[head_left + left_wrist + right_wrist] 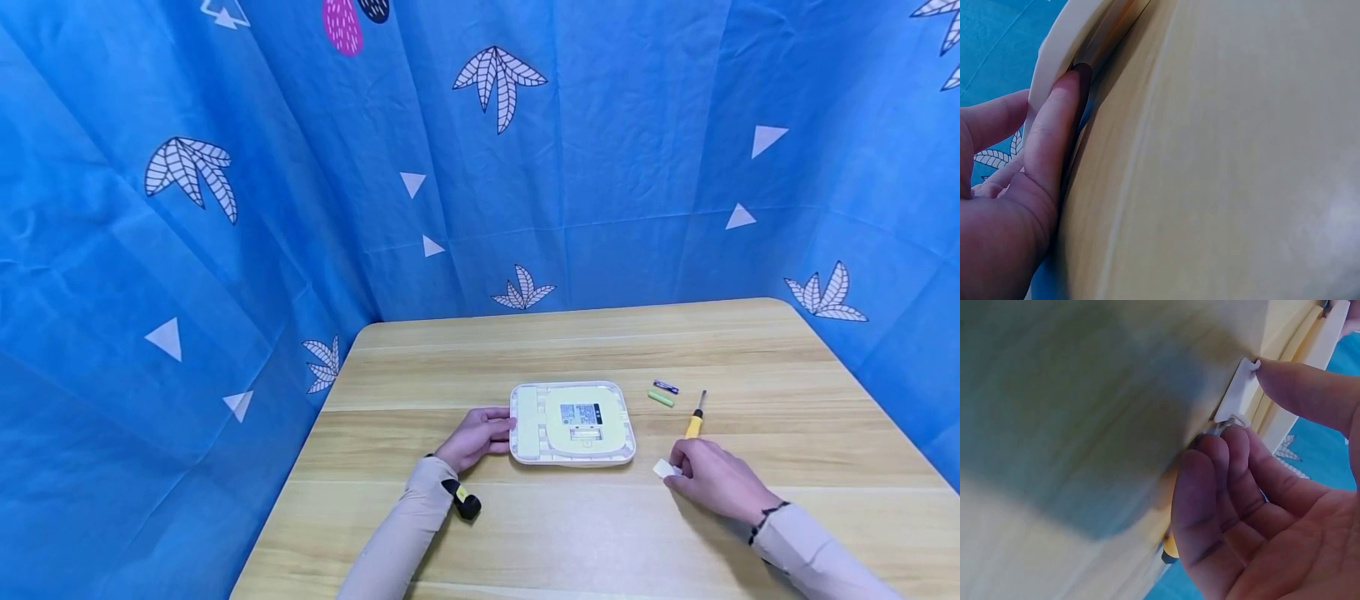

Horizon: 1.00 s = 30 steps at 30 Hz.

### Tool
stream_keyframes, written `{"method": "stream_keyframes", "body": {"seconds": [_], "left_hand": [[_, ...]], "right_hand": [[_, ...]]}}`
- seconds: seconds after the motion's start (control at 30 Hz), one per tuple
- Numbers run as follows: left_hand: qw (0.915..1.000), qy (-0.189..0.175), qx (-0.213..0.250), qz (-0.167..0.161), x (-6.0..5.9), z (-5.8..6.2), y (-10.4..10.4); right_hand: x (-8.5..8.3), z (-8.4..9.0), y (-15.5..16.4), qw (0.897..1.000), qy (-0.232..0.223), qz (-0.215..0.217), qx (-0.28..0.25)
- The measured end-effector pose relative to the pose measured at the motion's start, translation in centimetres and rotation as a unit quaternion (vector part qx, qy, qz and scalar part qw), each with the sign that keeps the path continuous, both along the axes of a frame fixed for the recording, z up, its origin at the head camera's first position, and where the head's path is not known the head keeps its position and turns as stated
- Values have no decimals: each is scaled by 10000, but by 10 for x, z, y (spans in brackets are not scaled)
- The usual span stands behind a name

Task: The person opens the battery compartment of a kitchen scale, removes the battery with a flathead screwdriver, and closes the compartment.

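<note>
A white and pale-yellow flat device [572, 422] lies on the wooden table [570, 525], label side up. My left hand [501, 433] holds its left edge. In the left wrist view the thumb [1054, 137] lies along the table against the device's rim [1063, 44], with a finger on the rim's other side. My right hand [677, 467] rests on the table to the device's right and pinches a small white cover piece [663, 468]. The right wrist view shows that cover piece [1238, 394] held between the thumb [1304, 394] and the curled fingers [1229, 456].
A yellow-handled screwdriver [695, 421] lies just beyond my right hand; its handle [1171, 547] shows under the fingers. A green battery [661, 398] and a purple battery [665, 386] lie behind it. Blue patterned cloth [480, 167] walls the table on three sides.
</note>
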State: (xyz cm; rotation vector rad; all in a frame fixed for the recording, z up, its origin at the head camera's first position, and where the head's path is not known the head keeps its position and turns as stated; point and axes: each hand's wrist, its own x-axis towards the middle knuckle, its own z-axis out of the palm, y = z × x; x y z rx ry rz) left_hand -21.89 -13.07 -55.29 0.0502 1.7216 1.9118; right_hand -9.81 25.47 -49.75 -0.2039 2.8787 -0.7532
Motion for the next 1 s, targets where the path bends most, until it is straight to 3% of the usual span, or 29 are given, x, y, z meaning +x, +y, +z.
{"method": "stream_keyframes", "body": {"seconds": [0.27, 0.57, 1.0], "left_hand": [[10000, 60, 18, -28, 1, 0, 0], [10000, 40, 11, -25, -1, -2, 0], [10000, 13, 10, -3, -2, -3, -1]], "right_hand": [[3, -1, 0, 9995, 278, 116, -17], [4, -2, 1, 9992, 208, 144, -309], [-10, 1, 26, 9788, -757, 793, -1731]]}}
